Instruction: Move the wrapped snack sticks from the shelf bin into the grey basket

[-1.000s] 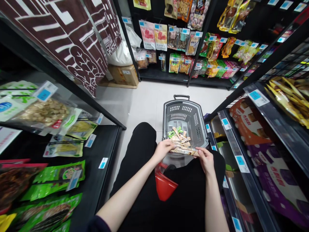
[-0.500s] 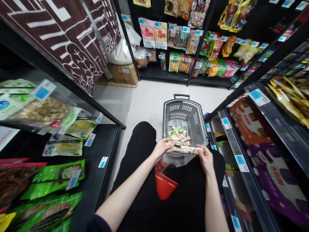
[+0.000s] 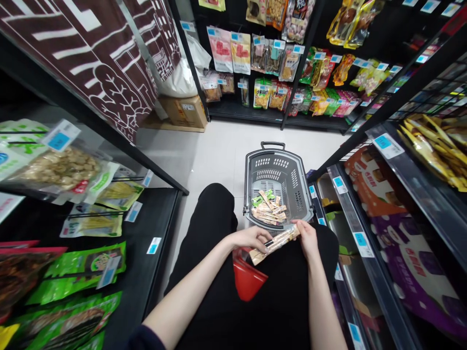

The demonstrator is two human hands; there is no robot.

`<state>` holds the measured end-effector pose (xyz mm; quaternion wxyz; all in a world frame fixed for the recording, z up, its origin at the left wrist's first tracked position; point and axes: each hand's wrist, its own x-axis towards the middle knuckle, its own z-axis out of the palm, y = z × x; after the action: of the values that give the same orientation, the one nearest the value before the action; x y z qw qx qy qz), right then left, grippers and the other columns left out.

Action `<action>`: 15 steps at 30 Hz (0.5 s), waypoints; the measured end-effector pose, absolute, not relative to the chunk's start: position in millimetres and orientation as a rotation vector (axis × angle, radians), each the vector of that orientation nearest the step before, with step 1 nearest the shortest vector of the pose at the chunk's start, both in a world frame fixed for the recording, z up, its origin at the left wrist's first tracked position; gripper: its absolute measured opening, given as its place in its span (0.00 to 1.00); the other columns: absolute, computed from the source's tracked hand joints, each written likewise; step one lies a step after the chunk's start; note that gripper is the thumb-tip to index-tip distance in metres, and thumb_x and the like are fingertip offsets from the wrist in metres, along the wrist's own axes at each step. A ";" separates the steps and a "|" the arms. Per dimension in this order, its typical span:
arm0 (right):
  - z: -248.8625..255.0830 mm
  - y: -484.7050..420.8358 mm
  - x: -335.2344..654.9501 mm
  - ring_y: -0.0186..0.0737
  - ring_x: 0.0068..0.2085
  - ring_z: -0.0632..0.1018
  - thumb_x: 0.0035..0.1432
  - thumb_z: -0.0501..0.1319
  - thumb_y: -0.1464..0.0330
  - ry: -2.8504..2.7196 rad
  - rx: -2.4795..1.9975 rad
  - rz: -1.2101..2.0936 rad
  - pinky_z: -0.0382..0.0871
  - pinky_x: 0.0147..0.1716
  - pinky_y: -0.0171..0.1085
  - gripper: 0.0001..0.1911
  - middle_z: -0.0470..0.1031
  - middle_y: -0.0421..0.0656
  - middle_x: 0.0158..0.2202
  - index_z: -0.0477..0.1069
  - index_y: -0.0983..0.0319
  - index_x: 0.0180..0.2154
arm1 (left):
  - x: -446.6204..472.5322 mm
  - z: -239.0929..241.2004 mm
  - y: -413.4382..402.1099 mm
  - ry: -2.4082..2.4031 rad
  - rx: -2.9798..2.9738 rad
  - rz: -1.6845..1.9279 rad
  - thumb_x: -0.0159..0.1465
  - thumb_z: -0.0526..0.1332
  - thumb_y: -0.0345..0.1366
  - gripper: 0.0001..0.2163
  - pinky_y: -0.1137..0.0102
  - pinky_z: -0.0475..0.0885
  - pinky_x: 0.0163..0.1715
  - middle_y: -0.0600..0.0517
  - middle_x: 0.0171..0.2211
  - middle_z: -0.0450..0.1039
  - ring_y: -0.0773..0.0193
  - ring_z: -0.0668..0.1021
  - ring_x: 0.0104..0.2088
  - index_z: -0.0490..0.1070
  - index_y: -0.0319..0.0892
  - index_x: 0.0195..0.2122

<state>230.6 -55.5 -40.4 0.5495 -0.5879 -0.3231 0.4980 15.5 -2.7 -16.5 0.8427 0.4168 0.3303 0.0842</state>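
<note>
Both hands have drawn back from the grey basket, left hand and right hand fingers grasping one bundle of snack sticks, other packets left inside.

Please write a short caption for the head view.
Both hands hold snack sticks near a grey basket.
</note>
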 end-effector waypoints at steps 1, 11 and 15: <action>-39.2 -55.4 225.2 0.30 0.16 0.66 0.47 0.64 0.56 -0.798 -1.396 1.208 0.60 0.14 0.30 0.16 0.69 0.36 0.16 0.76 0.63 0.29 | 19.1 -15.4 -6.4 0.673 0.875 0.150 0.39 0.73 0.32 0.17 0.73 0.71 0.23 0.51 0.25 0.78 0.63 0.78 0.24 0.76 0.37 0.31; -38.4 -52.2 196.3 0.31 0.15 0.66 0.47 0.64 0.55 -0.864 -1.369 1.370 0.60 0.13 0.30 0.17 0.67 0.36 0.15 0.76 0.62 0.29 | 31.7 -14.5 -11.1 0.594 0.818 0.150 0.50 0.67 0.40 0.12 0.70 0.73 0.26 0.50 0.25 0.77 0.62 0.79 0.24 0.75 0.36 0.30; -42.7 -52.8 202.3 0.29 0.14 0.63 0.47 0.64 0.55 -0.799 -1.359 1.381 0.57 0.12 0.29 0.17 0.66 0.35 0.14 0.76 0.63 0.29 | 28.5 -9.7 -8.7 0.496 0.798 0.126 0.48 0.70 0.36 0.14 0.68 0.74 0.35 0.48 0.32 0.78 0.58 0.80 0.33 0.75 0.36 0.35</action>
<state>202.3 -52.8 -42.7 0.4996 -0.5617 -0.3304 0.5707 28.5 -8.7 -9.7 0.8897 0.3841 0.2390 0.0608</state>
